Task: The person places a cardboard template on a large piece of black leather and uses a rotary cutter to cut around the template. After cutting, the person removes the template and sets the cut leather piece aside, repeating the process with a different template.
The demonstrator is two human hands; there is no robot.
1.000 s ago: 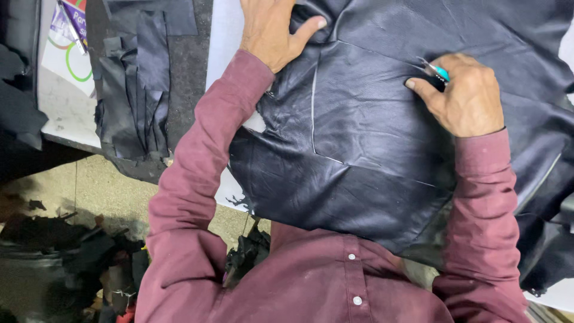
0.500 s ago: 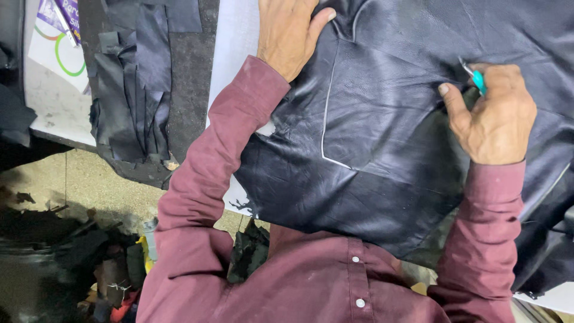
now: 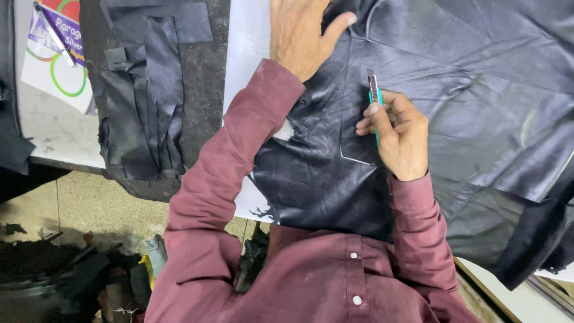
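Head view cuts off the fingertips of the left hand (image 3: 302, 33) at the top edge, and the table (image 3: 245, 42) is mostly covered. This hand lies flat and spread on the black leather sheet (image 3: 454, 90). The right hand (image 3: 397, 134) is closed around a teal utility knife (image 3: 375, 96), blade pointing away, tip on the leather. Dark leather strips (image 3: 146, 96) lie well apart at the left.

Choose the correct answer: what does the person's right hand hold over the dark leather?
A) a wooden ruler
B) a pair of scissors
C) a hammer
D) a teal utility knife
D: the right hand grips a slim teal utility knife with its blade end pointing away from the person, above the dark leather sheet, while the left hand presses flat on the leather.
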